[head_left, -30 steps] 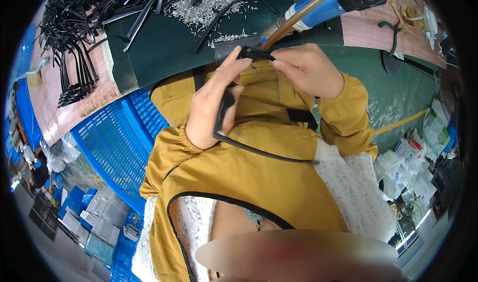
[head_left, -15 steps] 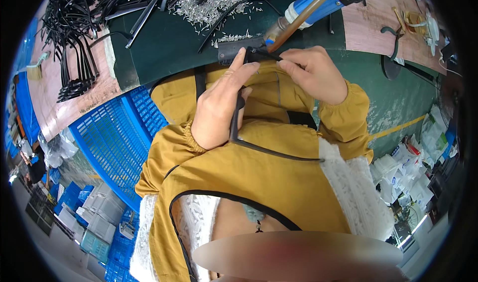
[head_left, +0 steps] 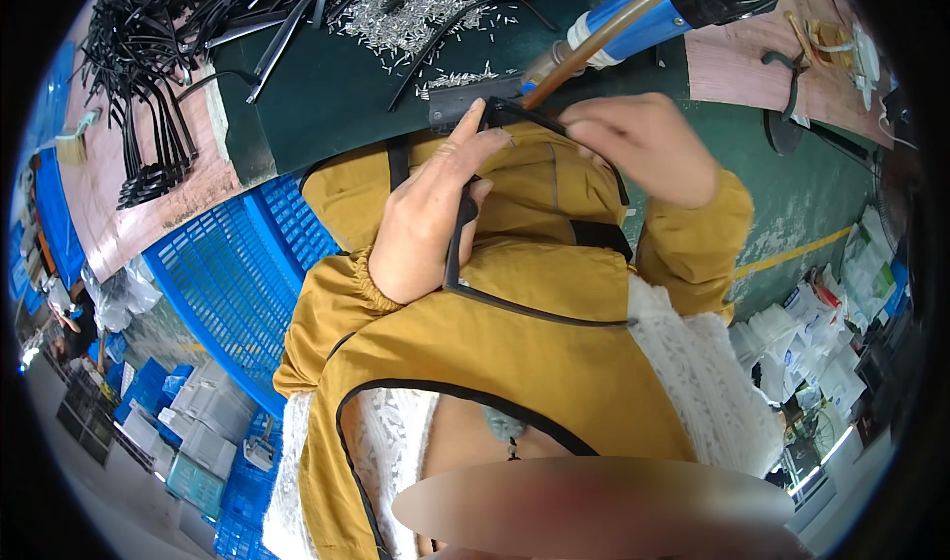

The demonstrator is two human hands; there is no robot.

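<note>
A thin black rubber strip (head_left: 539,313), bent into squared corners like a frame, hangs in front of my yellow smock. My left hand (head_left: 421,204) is closed on its left side, the index finger stretched up to the upper corner. Along the upper side, my right hand (head_left: 643,144) is curled on the strip, its fingers somewhat smeared by motion. The strip runs on below that hand. Just beyond the upper corner sit a dark metal block (head_left: 450,105) and the metal nose of a blue-bodied tool (head_left: 633,21).
Small silvery pins (head_left: 411,16) lie heaped on the dark green mat (head_left: 307,95). Bundled black strips (head_left: 148,55) cover the bench at left. A blue plastic basket (head_left: 218,293) stands beside me at left. Pliers (head_left: 785,80) lie on the bench at right.
My right hand has moved slightly right and closer to me, its fingers curling further in. The strip's upper corner has shifted a little, and its lower corner has moved left.
</note>
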